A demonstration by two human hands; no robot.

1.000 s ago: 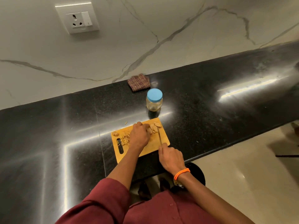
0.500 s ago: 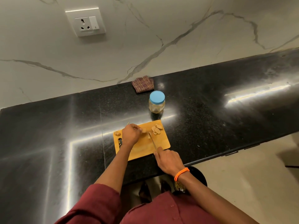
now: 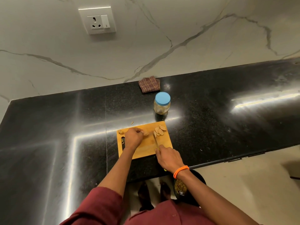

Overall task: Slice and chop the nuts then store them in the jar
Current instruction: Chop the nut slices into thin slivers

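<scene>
Both my hands work on the cutting board (image 3: 146, 150): left hand (image 3: 133, 138) pinching a nut (image 3: 146, 132), right hand (image 3: 168, 158) gripping the knife (image 3: 155, 140).

A cutting board (image 3: 146, 149) lies on the tabletop (image 3: 211, 120) near its front edge. Behind the board stands a jar (image 3: 162, 103), and behind that, against the wall, lies a folded cloth (image 3: 149, 84). Sliced nuts (image 3: 159, 130) sit at the board's far right corner, a single nut (image 3: 120, 132) at its far left. A socket (image 3: 97, 20) is on the wall, up and left.
</scene>
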